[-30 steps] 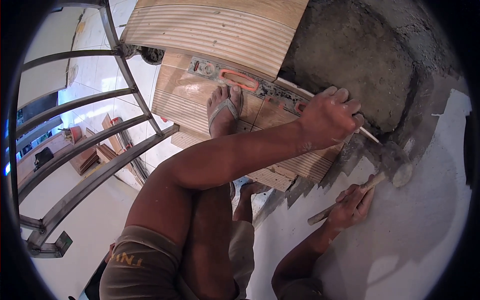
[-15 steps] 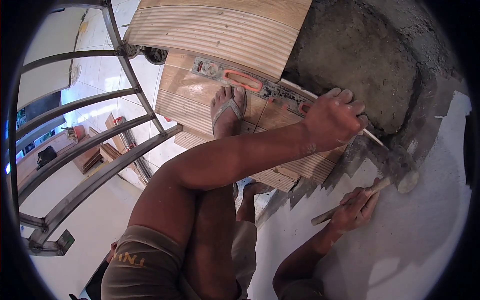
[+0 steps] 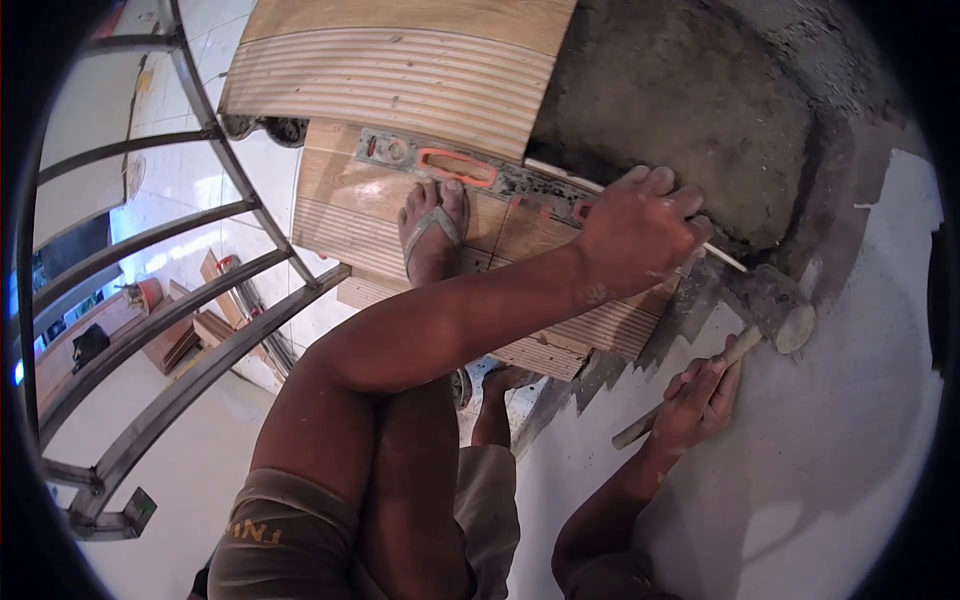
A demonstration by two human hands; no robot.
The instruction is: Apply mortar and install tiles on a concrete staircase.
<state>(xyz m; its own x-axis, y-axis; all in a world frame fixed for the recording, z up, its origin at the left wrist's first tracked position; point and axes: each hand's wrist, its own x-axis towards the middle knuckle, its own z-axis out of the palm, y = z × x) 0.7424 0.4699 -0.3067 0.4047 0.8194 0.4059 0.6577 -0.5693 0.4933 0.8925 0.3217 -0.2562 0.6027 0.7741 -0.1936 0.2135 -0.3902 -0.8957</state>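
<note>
My left hand (image 3: pixel 640 222) is closed over the upper edge of a thin, upright tile strip (image 3: pixel 726 257), its pale end sticking out past my fingers. Against that strip lies a mortar-stained spirit level (image 3: pixel 508 180) with orange grips; its right end is hidden behind my hand. Lower right, my right hand (image 3: pixel 697 402) is wrapped round the wooden handle of a mallet (image 3: pixel 741 346). The mallet's thick head (image 3: pixel 782 310) hangs close to the strip's end, by the wall; I cannot tell whether they touch.
Behind the strip is a step bed of rough grey mortar (image 3: pixel 690 120). A grooved wood-look tile step (image 3: pixel 400 75) adjoins it. My sandalled foot (image 3: pixel 433 235) stands on the lower tiled step (image 3: pixel 330 190). A metal railing (image 3: pixel 165 265) curves along the left, and a white wall (image 3: pixel 800 460) rises on the right.
The whole view has shifted and turned slightly, so most things appear further left. Both hands keep their grips, and the mallet stays close to the strip's end.
</note>
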